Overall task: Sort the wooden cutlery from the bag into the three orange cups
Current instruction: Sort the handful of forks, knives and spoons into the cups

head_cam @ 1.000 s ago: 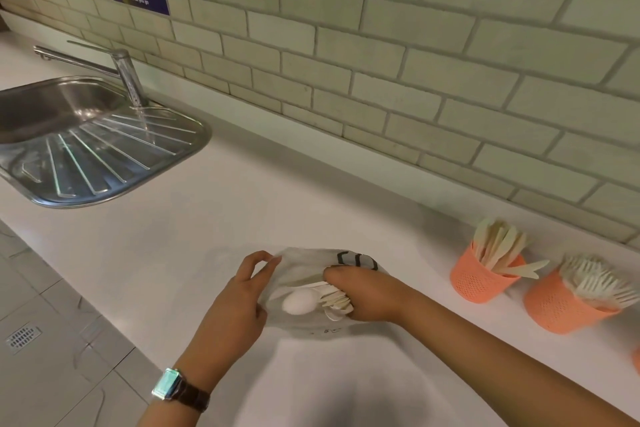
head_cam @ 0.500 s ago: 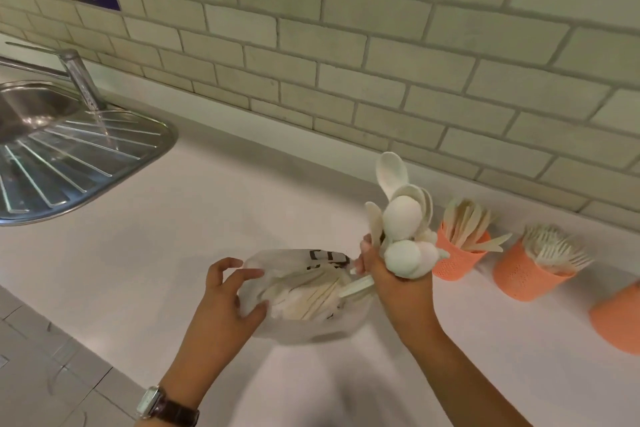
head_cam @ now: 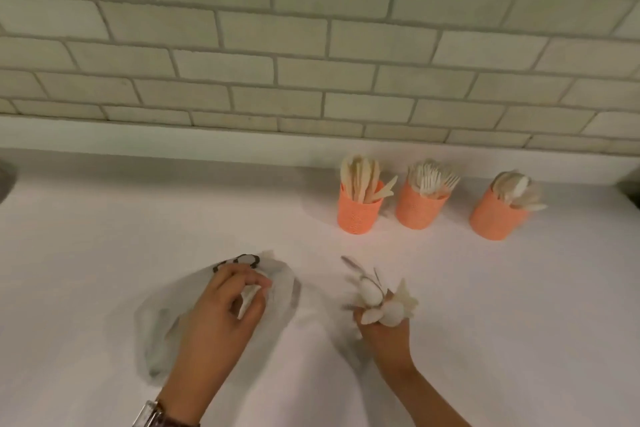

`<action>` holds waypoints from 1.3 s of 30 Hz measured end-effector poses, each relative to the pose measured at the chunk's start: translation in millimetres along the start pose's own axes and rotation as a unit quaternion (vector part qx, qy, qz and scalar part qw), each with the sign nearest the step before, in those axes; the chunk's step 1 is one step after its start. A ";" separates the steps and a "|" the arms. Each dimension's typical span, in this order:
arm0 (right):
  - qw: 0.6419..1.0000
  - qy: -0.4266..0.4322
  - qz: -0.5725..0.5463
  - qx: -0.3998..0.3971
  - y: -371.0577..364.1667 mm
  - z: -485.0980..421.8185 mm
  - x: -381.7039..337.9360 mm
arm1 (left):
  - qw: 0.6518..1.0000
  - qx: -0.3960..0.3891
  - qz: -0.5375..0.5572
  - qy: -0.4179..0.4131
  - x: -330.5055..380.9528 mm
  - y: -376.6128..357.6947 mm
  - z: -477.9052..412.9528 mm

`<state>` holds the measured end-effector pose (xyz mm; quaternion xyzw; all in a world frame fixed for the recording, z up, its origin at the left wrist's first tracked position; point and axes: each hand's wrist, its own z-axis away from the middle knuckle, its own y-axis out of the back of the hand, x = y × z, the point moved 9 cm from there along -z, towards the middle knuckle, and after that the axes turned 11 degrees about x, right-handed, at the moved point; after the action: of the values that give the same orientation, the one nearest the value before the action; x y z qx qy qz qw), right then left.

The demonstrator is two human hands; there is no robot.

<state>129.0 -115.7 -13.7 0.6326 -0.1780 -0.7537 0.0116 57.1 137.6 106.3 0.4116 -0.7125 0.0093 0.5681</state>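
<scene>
Spoons (head_cam: 375, 302) blurred, right hand (head_cam: 384, 336) fingers clenched round them; left hand (head_cam: 221, 319) fingers grasping bag (head_cam: 162, 333), contents hidden.

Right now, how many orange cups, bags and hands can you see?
Orange cups: 3
Plastic bag: 1
Hands, left hand and right hand: 2
Total: 6

Near the wall (head_cam: 311, 45), at the back right of the tabletop (head_cam: 104, 218), stand the left cup (head_cam: 358, 215) with knives (head_cam: 360, 177), the middle cup (head_cam: 420, 211) with forks (head_cam: 431, 178) and the right cup (head_cam: 498, 218) with spoons (head_cam: 516, 191). In front, the left hand (head_cam: 221, 315) grips the bag (head_cam: 156, 340) lying on the tabletop. To its right, the right hand (head_cam: 384, 336) holds a bundle of spoons (head_cam: 377, 302).
</scene>
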 end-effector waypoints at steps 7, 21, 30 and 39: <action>0.995 -0.024 -0.045 0.082 8.5 -3.4 -15.3 | 0.998 -0.063 0.002 -0.024 -1.4 -35.7 0.2; 0.970 -0.025 -0.239 0.029 -15.3 34.0 -100.5 | 0.584 -0.153 0.513 0.611 25.0 -140.4 61.8; 0.955 -0.066 -0.288 0.031 -18.4 33.9 -91.1 | 0.691 -0.147 0.492 0.508 35.3 -129.4 41.8; 0.954 -0.088 -0.285 -0.006 -23.2 30.6 -92.0 | 0.803 -0.208 0.379 0.410 52.5 -116.9 34.4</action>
<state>122.8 -63.9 71.3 0.5878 0.0140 -0.7796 -0.2157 98.5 13.5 83.9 -0.0616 -0.4974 0.2430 0.8305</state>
